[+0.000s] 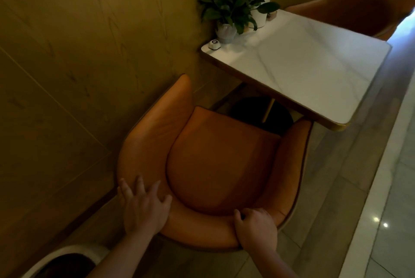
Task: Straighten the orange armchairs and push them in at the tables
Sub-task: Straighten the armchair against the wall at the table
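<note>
**Both Hands on Armchair Backrest**

The left hand [143, 207] lay flat, fingers spread, on the back rim of the orange armchair [215, 161]. The right hand [256, 227] curled closed over the same rim, thumb inside. The armchair stood beside the wall, facing the white table [298, 64], its seat front near the table edge. No legible writing was visible.

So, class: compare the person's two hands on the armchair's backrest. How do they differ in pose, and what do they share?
The left hand lies flat with fingers spread on the armchair backrest; the right hand is curled over its top edge in a grip. The left hand sits nearer the wall-side curve, the right hand nearer the aisle side. Both touch the same backrest, behind the seat.
</note>
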